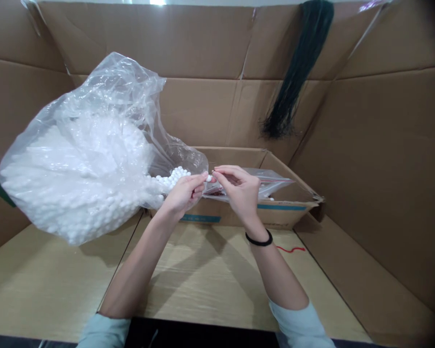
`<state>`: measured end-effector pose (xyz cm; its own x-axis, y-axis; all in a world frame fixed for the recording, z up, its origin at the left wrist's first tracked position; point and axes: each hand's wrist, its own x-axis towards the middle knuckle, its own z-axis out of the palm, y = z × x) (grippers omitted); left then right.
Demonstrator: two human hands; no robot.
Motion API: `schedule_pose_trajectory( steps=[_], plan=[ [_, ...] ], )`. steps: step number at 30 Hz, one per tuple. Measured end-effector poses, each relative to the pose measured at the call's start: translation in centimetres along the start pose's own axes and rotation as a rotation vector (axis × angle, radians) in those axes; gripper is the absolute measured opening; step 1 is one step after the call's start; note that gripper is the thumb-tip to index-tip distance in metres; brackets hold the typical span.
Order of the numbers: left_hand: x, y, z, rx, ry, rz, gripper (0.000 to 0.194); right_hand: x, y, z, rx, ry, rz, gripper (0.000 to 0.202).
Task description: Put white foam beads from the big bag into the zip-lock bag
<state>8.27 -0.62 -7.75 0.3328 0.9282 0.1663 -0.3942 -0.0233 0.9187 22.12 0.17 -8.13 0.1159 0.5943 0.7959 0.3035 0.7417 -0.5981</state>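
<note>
Cardboard walls (203, 111) rise around a pale wooden surface (195, 251), and a bundle of dark green strands (299, 72) hangs down the back one. Before us on the surface sits an open cardboard box (271, 217), with a clear zip bag (275, 180) lying inside it. To our left bulges a large clear sack (118, 79) full of white balls, a cluster of balls (176, 176) gathered at its mouth, just beside our left hand (184, 193).

Our left thumb and forefinger pinch a single white ball (209, 178) above the box. Our right hand (241, 186) meets it from the other side, thumb and forefinger pressed together at the ball's edge; whether they grip something thin, we cannot tell. A black band (259, 238) rings our right wrist, and a short red string (291, 250) lies near it.

We judge the step in hand to be fine two-handed work on this one ball. Our next move seems to call for a firm left pinch, so the ball cannot roll, and small, careful adjustments from the right fingertips.
</note>
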Motion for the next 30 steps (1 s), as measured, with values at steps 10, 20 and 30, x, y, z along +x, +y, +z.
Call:
schedule_pose_trajectory(
  steps=[10, 20, 30],
  plan=[
    [0.2, -0.3, -0.2, -0.027, 0.01, 0.047, 0.025, -0.1, -0.2, -0.1, -0.051, -0.085, -0.089, 0.01],
    [0.0, -0.2, 0.0, -0.076, 0.039, 0.077, 0.026, -0.6, -0.6, 0.4, -0.129, -0.084, -0.181, 0.013],
    [0.2, -0.5, 0.2, -0.162, 0.06, 0.035, 0.031, -1.4, -0.1, 1.5, -0.166, -0.042, -0.197, 0.012]
  ],
)
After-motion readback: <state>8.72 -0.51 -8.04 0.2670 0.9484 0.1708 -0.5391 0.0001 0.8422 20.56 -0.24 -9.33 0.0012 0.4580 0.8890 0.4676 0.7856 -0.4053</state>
